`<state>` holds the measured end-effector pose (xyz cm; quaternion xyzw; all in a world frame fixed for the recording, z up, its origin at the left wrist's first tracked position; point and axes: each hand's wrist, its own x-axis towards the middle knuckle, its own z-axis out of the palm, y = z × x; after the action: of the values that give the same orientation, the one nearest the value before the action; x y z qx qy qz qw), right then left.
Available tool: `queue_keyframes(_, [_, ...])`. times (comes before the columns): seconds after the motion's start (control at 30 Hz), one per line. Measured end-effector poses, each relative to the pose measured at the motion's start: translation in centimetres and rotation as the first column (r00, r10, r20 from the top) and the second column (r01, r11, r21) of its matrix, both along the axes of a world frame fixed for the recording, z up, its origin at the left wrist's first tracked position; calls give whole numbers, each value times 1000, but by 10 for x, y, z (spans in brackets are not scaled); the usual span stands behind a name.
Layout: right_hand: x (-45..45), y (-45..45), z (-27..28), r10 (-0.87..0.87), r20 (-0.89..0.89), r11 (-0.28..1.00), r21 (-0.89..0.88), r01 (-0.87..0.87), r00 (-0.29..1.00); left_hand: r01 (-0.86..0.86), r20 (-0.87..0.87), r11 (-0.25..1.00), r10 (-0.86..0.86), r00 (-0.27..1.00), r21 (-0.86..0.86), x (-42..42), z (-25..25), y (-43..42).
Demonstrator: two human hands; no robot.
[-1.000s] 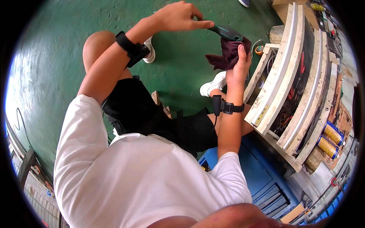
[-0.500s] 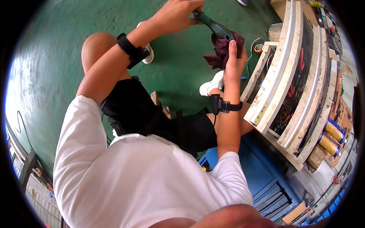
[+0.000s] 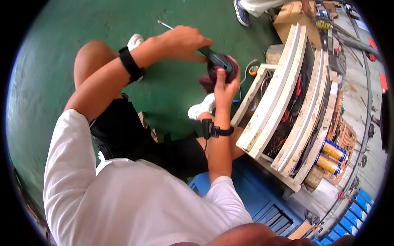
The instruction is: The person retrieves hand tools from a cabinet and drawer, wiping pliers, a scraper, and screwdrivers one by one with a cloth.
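Note:
My right hand is closed around a bunched maroon cloth. Within the cloth rests the dark green handle of a screwdriver, with my thumb along its near side. My left hand, somewhat blurred, has its fingers around the neck of the handle. Beyond that hand a thin metal shaft sticks out to the upper left, in line with the handle. Both hands are held out over the green floor, and the cloth hides part of the handle's end.
A white-framed tool cart with tools inside stands close to my right arm. Two yellow-and-blue cans lie beyond it. A blue cabinet is near my right elbow. Another person's shoe and a cardboard box are at the top.
The view has swung, so hands and cart appear further left. My left hand now sits lower on the picture, and the shaft beyond it shows. Another person's leg has come into view.

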<state>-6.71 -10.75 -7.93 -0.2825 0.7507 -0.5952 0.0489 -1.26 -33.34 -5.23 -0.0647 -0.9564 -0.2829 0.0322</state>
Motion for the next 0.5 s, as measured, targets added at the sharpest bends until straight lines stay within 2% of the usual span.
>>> queue_keyframes(0.07, [-2,-4,1,-87,-64,995,41,90,994,22,-43,993,-17,999,113,2,1,-1])
queue_keyframes(0.1, [-4,-3,0,-102,-94,985,130,114,990,-5,128,996,-6,992,87,5,19,-3])
queue_keyframes(0.13, [-8,-1,-2,-118,-126,967,211,143,985,-21,108,997,14,994,68,4,17,-7])
queue_keyframes(0.17, [-12,2,-5,-119,-53,951,281,129,991,-50,-17,999,51,999,16,2,5,-12])
queue_keyframes(0.23, [-16,-2,-15,-198,152,971,168,172,968,-119,-197,991,104,975,-66,-2,2,-21])
queue_keyframes(0.3, [-16,-19,-8,-275,377,954,-10,301,884,-163,-217,985,148,965,-55,-9,8,-31])
queue_keyframes(0.37, [-14,-35,11,-245,575,883,-199,424,781,-171,-194,985,167,967,-1,-10,8,-37])
queue_keyframes(0.4, [-15,-37,11,-239,572,890,-193,412,784,-184,-193,983,182,964,6,-9,4,-36])
queue_keyframes(0.47, [-20,-46,3,-127,384,957,-195,215,914,-190,-165,982,186,969,-10,-8,-7,-33])
queue_keyframes(0.5, [-16,-53,5,-129,358,974,-129,186,925,-199,-157,980,196,968,-5,-3,-4,-31])
